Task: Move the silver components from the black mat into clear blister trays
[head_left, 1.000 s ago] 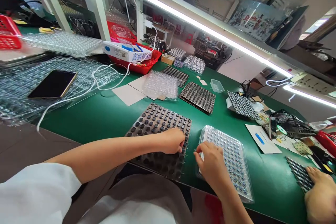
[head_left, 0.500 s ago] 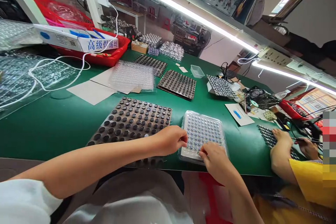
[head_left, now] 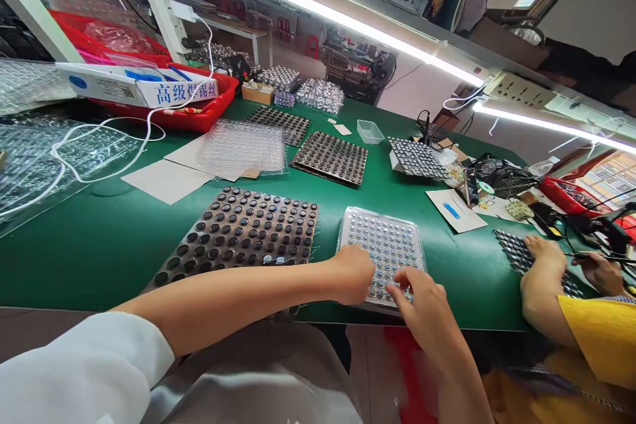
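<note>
A clear plastic tray (head_left: 342, 228) holds rows of small round silvery parts. My left hand (head_left: 354, 275) is curled over the tray's left front side, back of the hand up. Its fingertips are hidden, so whatever it pinches does not show. At the front right of the tray is my right hand (head_left: 422, 295), thumb and forefinger bent over the parts with a small gap between the tips. To the left lies a brown sheet with rows of black round pieces (head_left: 248, 222), partly under my left forearm. Two pale round parts (head_left: 273, 260) sit on that sheet.
Farther back are another stack of brown sheets (head_left: 330, 159), a clear bubbled sheet (head_left: 243, 146) and a small clear box (head_left: 370, 132). A red basket (head_left: 223, 96) and white cable (head_left: 149, 126) lie left. A co-worker's hand (head_left: 544, 252) works at the right.
My left hand has moved right and a little down, farther over the tray. The right hand has shifted slightly right, its thumb and forefinger now more apart. A second pale part shows on the brown sheet.
</note>
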A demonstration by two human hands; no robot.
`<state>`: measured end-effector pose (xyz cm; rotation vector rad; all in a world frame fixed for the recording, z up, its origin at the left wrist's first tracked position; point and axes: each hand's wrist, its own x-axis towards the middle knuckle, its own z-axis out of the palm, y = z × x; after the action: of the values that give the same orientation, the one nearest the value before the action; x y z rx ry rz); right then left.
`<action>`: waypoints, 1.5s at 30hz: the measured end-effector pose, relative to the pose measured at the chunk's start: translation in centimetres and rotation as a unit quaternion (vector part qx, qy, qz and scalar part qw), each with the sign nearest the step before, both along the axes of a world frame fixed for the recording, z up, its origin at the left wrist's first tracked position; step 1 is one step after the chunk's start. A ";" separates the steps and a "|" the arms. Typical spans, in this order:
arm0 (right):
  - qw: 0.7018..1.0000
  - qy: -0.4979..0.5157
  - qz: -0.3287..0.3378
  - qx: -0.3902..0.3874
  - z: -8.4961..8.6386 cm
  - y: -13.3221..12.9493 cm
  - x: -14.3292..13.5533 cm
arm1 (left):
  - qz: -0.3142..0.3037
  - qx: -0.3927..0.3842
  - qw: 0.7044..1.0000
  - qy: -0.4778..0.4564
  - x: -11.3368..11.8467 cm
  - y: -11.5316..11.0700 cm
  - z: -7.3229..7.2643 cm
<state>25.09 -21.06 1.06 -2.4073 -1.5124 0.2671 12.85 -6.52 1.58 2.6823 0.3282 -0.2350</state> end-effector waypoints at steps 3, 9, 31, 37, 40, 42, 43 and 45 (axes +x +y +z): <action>1.000 0.007 -0.013 0.014 0.2 -0.6 0.2 | 0.015 -0.022 1.000 0.006 0.4 -0.1 0.2; 0.995 -0.031 0.021 0.088 0.2 -0.2 -1.0 | 0.075 -0.107 0.984 -0.121 -5.1 2.6 1.1; 0.978 0.003 0.207 -0.009 -2.4 14.8 -14.5 | 0.200 -0.030 0.970 -0.131 -18.3 9.0 -2.7; 0.985 -0.049 0.153 0.056 -1.7 11.8 -13.9 | 0.240 -0.077 0.955 -0.154 -18.1 9.0 -3.1; 0.990 -0.020 0.120 0.068 0.0 8.7 -10.8 | 0.261 -0.106 0.944 -0.173 -18.2 8.8 -2.9; 0.995 0.005 0.073 0.063 0.9 6.5 -8.1 | 0.261 -0.136 0.938 -0.184 -18.2 8.6 -2.3; 0.997 0.016 0.052 0.056 1.1 5.5 -6.8 | 0.258 -0.152 0.935 -0.190 -18.0 8.4 -2.0; 0.998 0.029 0.033 0.035 1.1 3.9 -5.0 | 0.251 -0.182 0.929 -0.200 -17.2 7.8 -1.4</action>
<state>20.06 -17.12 2.19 -2.2808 -1.5508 0.2900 -4.31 1.30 0.22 2.1233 0.7399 0.3668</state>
